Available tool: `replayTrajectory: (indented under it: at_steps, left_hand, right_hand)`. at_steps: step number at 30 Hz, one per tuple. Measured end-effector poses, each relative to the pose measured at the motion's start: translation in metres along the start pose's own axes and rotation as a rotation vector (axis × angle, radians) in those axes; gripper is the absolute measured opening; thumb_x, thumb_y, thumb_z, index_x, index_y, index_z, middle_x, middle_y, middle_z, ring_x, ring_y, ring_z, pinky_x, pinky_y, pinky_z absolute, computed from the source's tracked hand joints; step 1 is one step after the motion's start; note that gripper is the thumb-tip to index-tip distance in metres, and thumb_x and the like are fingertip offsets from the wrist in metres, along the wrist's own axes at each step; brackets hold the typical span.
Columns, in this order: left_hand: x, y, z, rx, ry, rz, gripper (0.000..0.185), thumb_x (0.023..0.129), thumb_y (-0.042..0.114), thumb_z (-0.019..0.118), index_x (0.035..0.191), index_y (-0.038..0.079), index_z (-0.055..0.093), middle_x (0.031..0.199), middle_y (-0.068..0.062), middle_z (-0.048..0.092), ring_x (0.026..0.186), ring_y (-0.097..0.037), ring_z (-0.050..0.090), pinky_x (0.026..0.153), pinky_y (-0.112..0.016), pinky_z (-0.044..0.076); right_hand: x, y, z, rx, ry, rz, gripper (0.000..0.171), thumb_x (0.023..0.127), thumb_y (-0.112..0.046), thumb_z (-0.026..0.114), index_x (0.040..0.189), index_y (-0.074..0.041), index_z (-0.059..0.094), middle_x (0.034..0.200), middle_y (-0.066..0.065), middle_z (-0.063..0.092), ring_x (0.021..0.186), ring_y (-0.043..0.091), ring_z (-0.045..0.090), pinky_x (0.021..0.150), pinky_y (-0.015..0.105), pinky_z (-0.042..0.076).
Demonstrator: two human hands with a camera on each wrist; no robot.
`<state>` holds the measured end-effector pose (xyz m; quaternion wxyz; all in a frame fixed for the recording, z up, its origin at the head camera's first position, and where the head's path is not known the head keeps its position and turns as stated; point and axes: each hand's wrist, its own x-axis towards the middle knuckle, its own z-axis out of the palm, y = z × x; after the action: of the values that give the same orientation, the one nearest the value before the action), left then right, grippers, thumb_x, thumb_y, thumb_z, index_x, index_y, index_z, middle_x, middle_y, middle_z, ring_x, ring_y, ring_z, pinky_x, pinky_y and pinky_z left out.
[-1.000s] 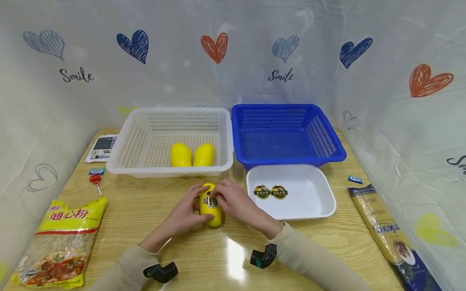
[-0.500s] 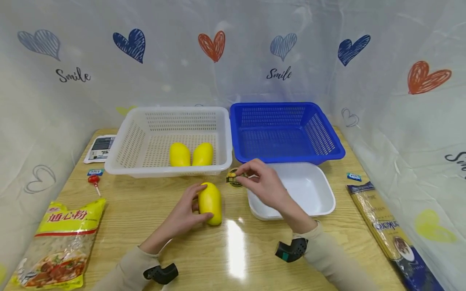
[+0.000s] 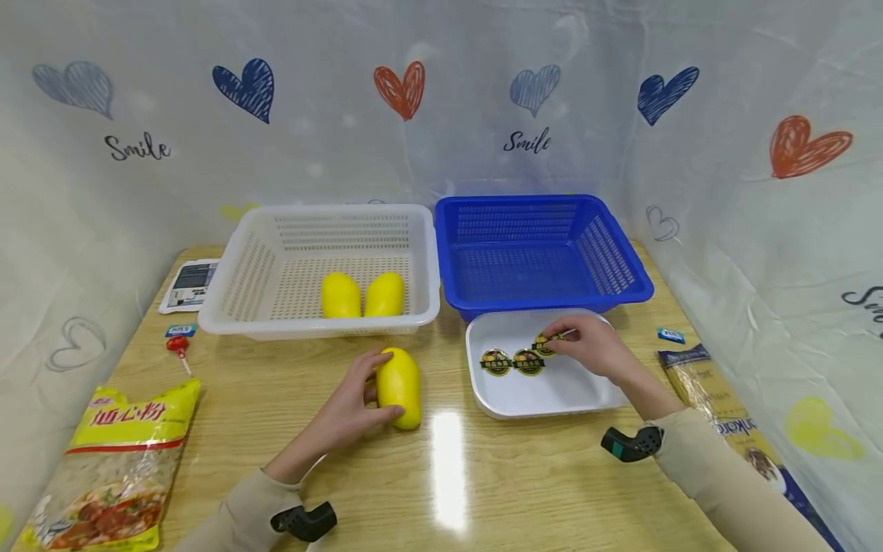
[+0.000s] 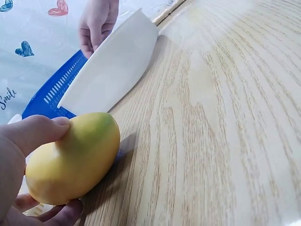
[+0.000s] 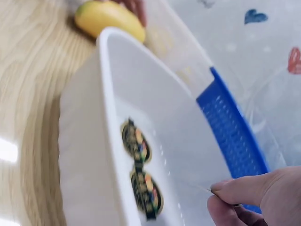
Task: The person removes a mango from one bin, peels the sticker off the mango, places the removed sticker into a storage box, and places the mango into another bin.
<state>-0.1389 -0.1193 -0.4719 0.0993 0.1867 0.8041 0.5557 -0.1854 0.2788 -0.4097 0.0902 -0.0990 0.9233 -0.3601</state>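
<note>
Wooden table [image 3: 483, 475] before heart-printed curtain [image 3: 414, 138]

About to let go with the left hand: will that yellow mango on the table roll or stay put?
The mango is smooth, rounded and oval, lying on glossy wood, so it may rock or roll sideways. The left hand cups it now. It looks firm, likely not floppy; the shiny skin might be slippery.

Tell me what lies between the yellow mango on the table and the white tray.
In the head view, only bare wooden tabletop, with a light glare on it, separates the yellow mango held by the left hand from the white plastic tray.
</note>
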Motion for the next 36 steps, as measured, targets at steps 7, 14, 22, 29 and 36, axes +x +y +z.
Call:
replayTrajectory:
  at_steps: [7, 14, 22, 29, 36]
  left_hand:
    - [0.0, 0.001, 0.0, 0.018, 0.0, -0.005, 0.082, 0.077, 0.004, 0.082, 0.145, 0.002, 0.036, 0.153, -0.02, 0.022, 0.122, -0.038, 0.049, 0.091, -0.033, 0.052]
    - [0.001, -0.002, 0.001, 0.005, -0.007, 0.023, 0.081, 0.079, 0.004, 0.081, 0.146, 0.001, 0.035, 0.152, -0.022, 0.022, 0.117, -0.039, 0.054, 0.09, -0.034, 0.053]
    - [0.0, -0.002, 0.0, 0.017, 0.004, 0.032, 0.081, 0.079, 0.004, 0.081, 0.145, 0.001, 0.036, 0.152, -0.023, 0.023, 0.121, -0.04, 0.05, 0.091, -0.036, 0.053]
    - [0.001, -0.002, 0.0, 0.01, 0.002, 0.033, 0.081, 0.078, 0.004, 0.082, 0.145, 0.001, 0.036, 0.151, -0.022, 0.023, 0.122, -0.04, 0.049, 0.091, -0.036, 0.053]
    - [0.001, -0.002, 0.0, -0.003, -0.008, 0.016, 0.08, 0.079, 0.005, 0.082, 0.145, 0.001, 0.036, 0.152, -0.022, 0.022, 0.122, -0.04, 0.049, 0.092, -0.036, 0.052]
  right_hand:
    - [0.003, 0.017, -0.011, -0.081, -0.095, 0.007, 0.016, 0.092, -0.008, 0.066, 0.106, -0.001, 0.071, 0.11, 0.015, 0.062, 0.098, 0.028, 0.062, 0.081, 0.043, 0.052]
    - [0.01, 0.026, -0.009, -0.137, -0.144, 0.002, 0.011, 0.087, -0.004, 0.069, 0.098, 0.0, 0.072, 0.093, 0.008, 0.069, 0.085, 0.019, 0.059, 0.074, 0.036, 0.049]
    - [0.016, 0.034, -0.003, -0.221, -0.158, -0.02, 0.009, 0.081, -0.003, 0.074, 0.09, -0.001, 0.072, 0.083, 0.003, 0.067, 0.073, 0.015, 0.051, 0.067, 0.031, 0.043]
    - [0.018, 0.041, 0.001, -0.256, -0.138, -0.055, 0.012, 0.078, -0.003, 0.076, 0.087, -0.002, 0.068, 0.078, 0.002, 0.061, 0.071, 0.015, 0.048, 0.066, 0.03, 0.041]
    - [0.017, 0.04, 0.004, -0.341, -0.105, -0.145, 0.013, 0.075, 0.0, 0.077, 0.083, -0.003, 0.067, 0.07, 0.0, 0.057, 0.066, 0.013, 0.045, 0.063, 0.03, 0.039]
